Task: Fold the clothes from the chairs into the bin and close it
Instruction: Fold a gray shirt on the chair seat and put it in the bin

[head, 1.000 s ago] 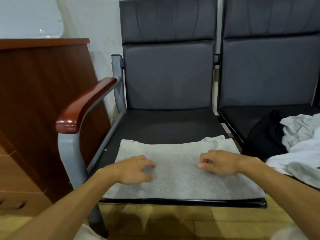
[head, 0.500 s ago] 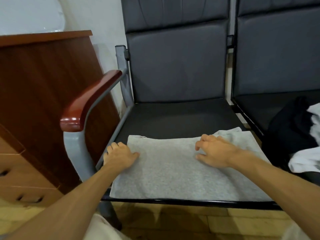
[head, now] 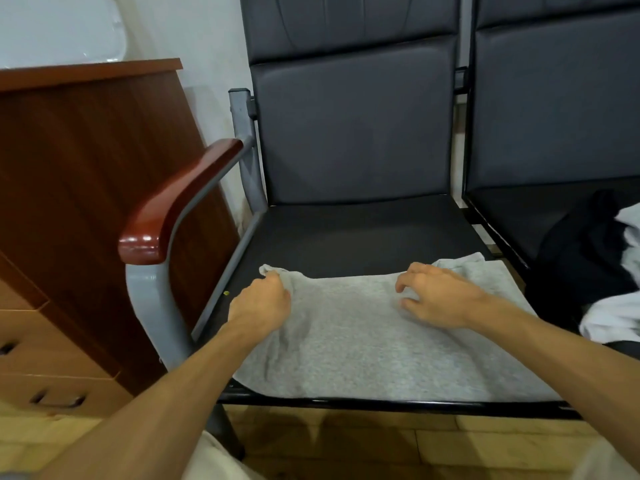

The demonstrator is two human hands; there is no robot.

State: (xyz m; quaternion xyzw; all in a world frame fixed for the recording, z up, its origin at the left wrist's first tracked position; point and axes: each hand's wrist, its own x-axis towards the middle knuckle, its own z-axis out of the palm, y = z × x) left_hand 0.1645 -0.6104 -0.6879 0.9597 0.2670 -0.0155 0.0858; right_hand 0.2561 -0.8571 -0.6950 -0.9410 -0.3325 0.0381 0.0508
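Since 0.5 s ago the far-left corner of the grey garment (head: 363, 337) has been bunched up by the left hand (head: 259, 304), prev. flat at the edge. The garment is spread over the front of the left chair (head: 363, 233) seat. Black & white clothes (head: 585, 268) are piled on the right chair (head: 554, 98). The corner is pinched in curled left fingers. The right hand (head: 440, 299) is rested near the far edge, fingers spread and bent.

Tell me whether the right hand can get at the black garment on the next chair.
Probably yes. The right hand rests on the grey cloth; the black garment lies on the neighbouring seat to its right, nothing standing between. White clothes overlap only its right side.
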